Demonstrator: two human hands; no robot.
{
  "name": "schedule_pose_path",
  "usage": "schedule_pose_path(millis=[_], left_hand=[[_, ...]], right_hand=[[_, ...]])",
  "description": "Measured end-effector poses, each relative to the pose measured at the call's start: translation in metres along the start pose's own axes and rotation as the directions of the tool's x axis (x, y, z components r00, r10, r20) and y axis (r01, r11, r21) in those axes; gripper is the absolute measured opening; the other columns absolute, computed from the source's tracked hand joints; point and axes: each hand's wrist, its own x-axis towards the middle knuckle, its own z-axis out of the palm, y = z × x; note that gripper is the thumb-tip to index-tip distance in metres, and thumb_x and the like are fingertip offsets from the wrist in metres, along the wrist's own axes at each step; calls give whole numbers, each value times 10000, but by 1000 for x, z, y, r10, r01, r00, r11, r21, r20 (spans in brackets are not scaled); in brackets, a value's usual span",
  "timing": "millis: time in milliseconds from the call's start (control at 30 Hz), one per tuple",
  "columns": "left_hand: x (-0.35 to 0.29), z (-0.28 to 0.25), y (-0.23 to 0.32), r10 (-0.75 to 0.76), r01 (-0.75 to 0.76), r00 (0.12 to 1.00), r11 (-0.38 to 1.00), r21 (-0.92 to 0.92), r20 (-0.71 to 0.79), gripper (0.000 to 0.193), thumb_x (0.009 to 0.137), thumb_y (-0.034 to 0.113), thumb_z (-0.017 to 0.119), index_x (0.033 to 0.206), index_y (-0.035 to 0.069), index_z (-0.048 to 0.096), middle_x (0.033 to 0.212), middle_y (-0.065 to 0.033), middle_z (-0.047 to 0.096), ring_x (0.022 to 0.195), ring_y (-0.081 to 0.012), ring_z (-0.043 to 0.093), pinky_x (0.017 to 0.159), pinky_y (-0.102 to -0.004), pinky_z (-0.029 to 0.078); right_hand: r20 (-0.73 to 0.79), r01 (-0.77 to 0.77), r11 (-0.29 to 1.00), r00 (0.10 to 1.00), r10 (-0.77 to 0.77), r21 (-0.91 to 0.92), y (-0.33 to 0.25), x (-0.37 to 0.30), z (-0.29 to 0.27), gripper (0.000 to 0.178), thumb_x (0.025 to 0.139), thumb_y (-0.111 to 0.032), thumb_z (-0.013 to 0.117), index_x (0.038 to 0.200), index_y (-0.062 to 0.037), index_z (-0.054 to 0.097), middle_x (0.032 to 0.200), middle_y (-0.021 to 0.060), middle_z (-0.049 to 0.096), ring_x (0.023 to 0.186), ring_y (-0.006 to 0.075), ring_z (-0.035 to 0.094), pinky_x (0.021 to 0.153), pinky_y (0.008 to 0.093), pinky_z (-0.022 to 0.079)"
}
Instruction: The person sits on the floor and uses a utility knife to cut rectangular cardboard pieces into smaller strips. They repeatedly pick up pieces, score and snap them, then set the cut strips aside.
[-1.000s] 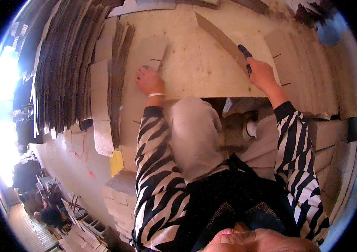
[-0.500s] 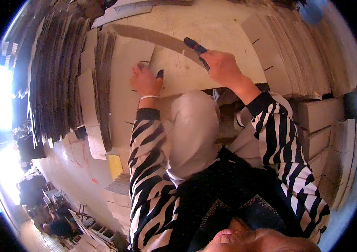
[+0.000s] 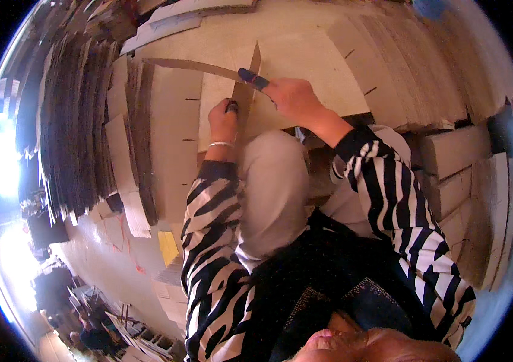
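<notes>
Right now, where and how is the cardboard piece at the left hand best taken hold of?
Probably by its far end, with the grip coming from the right. The cardboard piece points away, its narrow end sticking out uncovered with pale board to its right; the left hand covers its left edge lower down, and the right hand crosses its middle.

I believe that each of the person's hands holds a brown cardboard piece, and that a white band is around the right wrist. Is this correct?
One detail is wrong: in the head view, the white band is around the wrist of the left hand, not the right. The rest stands: each hand holds a brown cardboard piece.
</notes>
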Motion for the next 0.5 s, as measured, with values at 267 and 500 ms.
schedule_pose_path(millis=[267, 500], left_hand=[[-1, 5, 33, 137, -139, 976, 990, 3, 172, 249, 776, 104, 511, 943, -20, 648, 789, -170, 652, 713, -296, 607, 694, -342, 467], [11, -6, 0, 155, -220, 974, 499, 838, 164, 403, 775, 265, 573, 1118, 61, 625, 1379, -134, 452, 1201, -321, 476, 927, -430, 441]], right_hand=[[309, -127, 979, 936, 172, -160, 23, -13, 13, 326, 704, -51, 584, 1023, -112, 561, 821, 99, 615, 790, 332, 612, 616, 460, 480], [307, -327, 915, 869, 389, -237, 35, -13, -13, 293, 718, -53, 593, 1005, -97, 554, 842, 132, 646, 821, 351, 626, 649, 482, 481]])
